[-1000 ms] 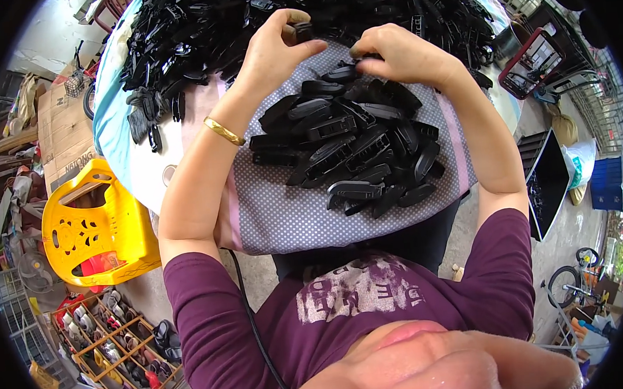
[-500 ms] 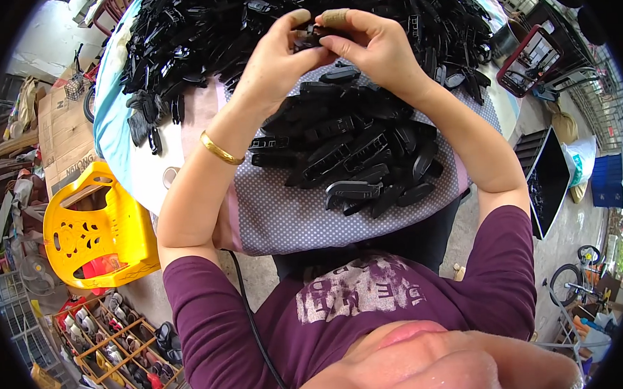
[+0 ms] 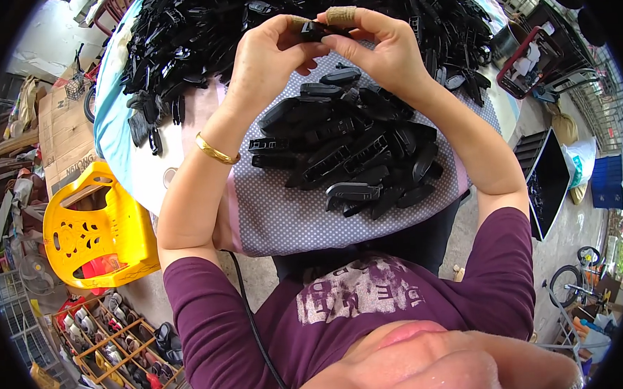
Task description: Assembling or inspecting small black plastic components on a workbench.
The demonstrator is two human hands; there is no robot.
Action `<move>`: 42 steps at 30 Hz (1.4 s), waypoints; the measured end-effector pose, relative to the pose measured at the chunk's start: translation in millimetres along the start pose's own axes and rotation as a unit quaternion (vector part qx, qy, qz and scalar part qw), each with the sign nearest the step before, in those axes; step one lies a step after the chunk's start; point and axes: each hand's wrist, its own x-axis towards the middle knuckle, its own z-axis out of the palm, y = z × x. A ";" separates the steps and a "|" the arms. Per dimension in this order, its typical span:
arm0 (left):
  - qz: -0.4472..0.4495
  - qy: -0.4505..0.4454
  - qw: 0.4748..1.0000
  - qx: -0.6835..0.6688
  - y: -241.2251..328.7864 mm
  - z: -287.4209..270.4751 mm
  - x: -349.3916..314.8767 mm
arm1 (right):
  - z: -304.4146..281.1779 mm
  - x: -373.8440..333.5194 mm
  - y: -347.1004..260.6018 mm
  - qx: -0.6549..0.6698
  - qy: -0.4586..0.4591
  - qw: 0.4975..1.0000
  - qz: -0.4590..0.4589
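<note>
"What are the hands doing?"
"The left hand [image 3: 266, 59] pinches a small black part [image 3: 315, 31] between thumb and fingers; the right hand [image 3: 390, 49] grips at its other side. Whether it's one piece or two, I can't tell."
"Where is it?"
"Over the surface [image 3: 132, 161], just beyond a small pile [image 3: 355, 150] of black pieces on dotted cloth [image 3: 285, 227]."
"Farther out?"
"A bigger black heap [image 3: 184, 43], and a yellow chair [image 3: 133, 225] at left."

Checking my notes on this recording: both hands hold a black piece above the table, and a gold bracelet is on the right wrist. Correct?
One slip: the head view shows the gold bracelet on the left wrist, not the right. The rest stands: the left hand and right hand hold a black piece above the table.
</note>
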 end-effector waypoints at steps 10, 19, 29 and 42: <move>-0.004 0.000 0.983 -0.182 -13.3 2.8 3.1 | 2.8 0.5 1.9 -0.071 0.041 0.996 -0.035; 0.062 0.006 0.984 -0.164 -17.1 -4.7 5.2 | -4.7 5.4 6.0 -0.054 -0.059 0.992 0.093; 0.069 -0.039 0.991 -0.104 -13.6 -13.4 7.0 | -4.1 1.7 -2.0 -0.156 -0.074 0.985 -0.019; 0.294 -0.159 0.881 0.336 27.5 11.9 -28.9 | 10.3 66.7 21.9 -0.361 0.017 0.924 -0.129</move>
